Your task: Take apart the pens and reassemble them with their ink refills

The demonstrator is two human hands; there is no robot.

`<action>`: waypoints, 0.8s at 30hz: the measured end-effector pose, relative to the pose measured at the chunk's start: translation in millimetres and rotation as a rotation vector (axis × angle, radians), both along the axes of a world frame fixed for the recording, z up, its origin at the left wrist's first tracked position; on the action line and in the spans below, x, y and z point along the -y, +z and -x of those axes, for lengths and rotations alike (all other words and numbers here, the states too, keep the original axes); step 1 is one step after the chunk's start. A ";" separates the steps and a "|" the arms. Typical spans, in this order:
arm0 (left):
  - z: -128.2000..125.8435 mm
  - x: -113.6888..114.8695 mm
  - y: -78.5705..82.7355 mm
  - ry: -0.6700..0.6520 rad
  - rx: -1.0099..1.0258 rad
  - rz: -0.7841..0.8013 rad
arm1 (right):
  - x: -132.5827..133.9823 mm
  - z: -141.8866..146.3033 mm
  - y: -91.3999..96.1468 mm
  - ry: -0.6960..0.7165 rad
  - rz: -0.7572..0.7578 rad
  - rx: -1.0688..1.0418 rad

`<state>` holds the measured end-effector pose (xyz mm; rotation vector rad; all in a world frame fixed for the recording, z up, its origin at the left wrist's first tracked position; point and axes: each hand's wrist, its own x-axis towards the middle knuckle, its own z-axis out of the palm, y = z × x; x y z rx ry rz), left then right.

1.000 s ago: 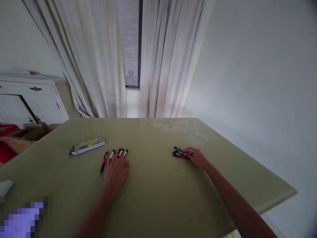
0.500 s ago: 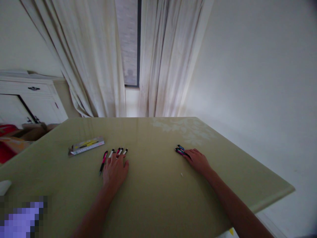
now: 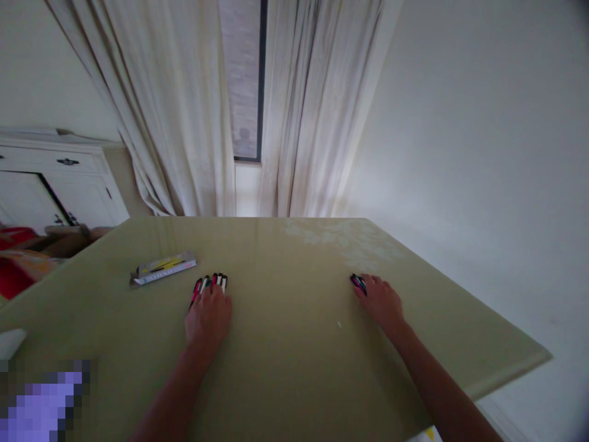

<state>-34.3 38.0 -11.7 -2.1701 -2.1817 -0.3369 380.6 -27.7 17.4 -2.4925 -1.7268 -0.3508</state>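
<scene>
My left hand lies palm down on the table, its fingers closed over a row of several pens. White, pink and black pen ends stick out past the fingertips; the rest of the pens is under the hand. Farther right, my right hand is closed around a small bunch of dark pens with pink and blue parts. Their ends show beyond the thumb and fingers, and how many there are is hidden. Left of the left hand's pens lies a flat pen box with yellow print.
The pale green table fills the foreground. A tiny white scrap lies between the hands. At the left edge are a white object and a blurred-out purple patch. Curtains and a white cabinet stand behind.
My left fingers have drawn together, bringing the spread pens into a tight row. My right hand has shifted right with its pens.
</scene>
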 end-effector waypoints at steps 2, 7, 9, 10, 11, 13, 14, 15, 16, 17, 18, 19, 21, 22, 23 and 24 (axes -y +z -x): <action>0.3 2.3 2.8 0.012 -0.022 0.021 | -7.0 22.2 10.0 0.112 -0.108 -0.030; -4.4 6.2 4.1 -0.111 -0.016 -0.113 | -29.2 109.5 23.0 0.489 -0.221 -0.445; -10.7 7.4 2.8 -0.237 0.110 -0.133 | -33.8 142.9 17.5 0.641 -0.222 -0.714; -14.5 8.3 1.9 -0.319 0.197 -0.129 | -34.5 155.7 12.7 0.690 -0.216 -0.759; -18.5 9.6 0.8 -0.425 0.287 -0.118 | -34.0 165.3 7.2 0.737 -0.208 -0.801; -25.8 13.2 -1.6 -0.570 0.470 -0.144 | -30.6 174.3 -3.4 0.794 -0.183 -0.845; -28.7 15.3 -2.6 -0.605 0.543 -0.169 | -28.2 174.3 -7.4 0.807 -0.164 -0.867; -30.8 17.5 -3.3 -0.619 0.602 -0.195 | -26.0 172.0 -10.1 0.807 -0.140 -0.892; -32.1 19.5 -3.5 -0.630 0.645 -0.214 | -24.1 168.3 -11.4 0.796 -0.110 -0.923; -32.5 21.3 -3.4 -0.643 0.670 -0.232 | -22.8 163.8 -11.4 0.783 -0.073 -0.962; -32.3 22.7 -2.8 -0.663 0.677 -0.250 | -22.2 159.1 -10.5 0.767 -0.031 -1.005; -31.4 23.8 -2.0 -0.691 0.664 -0.270 | -22.1 154.9 -9.0 0.755 0.014 -1.046; -28.7 25.1 0.2 -0.753 0.594 -0.321 | -22.8 148.9 -5.8 0.751 0.105 -1.121; -27.4 25.5 1.4 -0.777 0.552 -0.340 | -23.0 147.5 -4.7 0.757 0.136 -1.151; -26.2 25.8 2.5 -0.793 0.517 -0.351 | -23.0 147.0 -3.9 0.763 0.150 -1.176; -25.3 26.1 3.5 -0.799 0.497 -0.352 | -22.6 147.2 -3.4 0.772 0.144 -1.189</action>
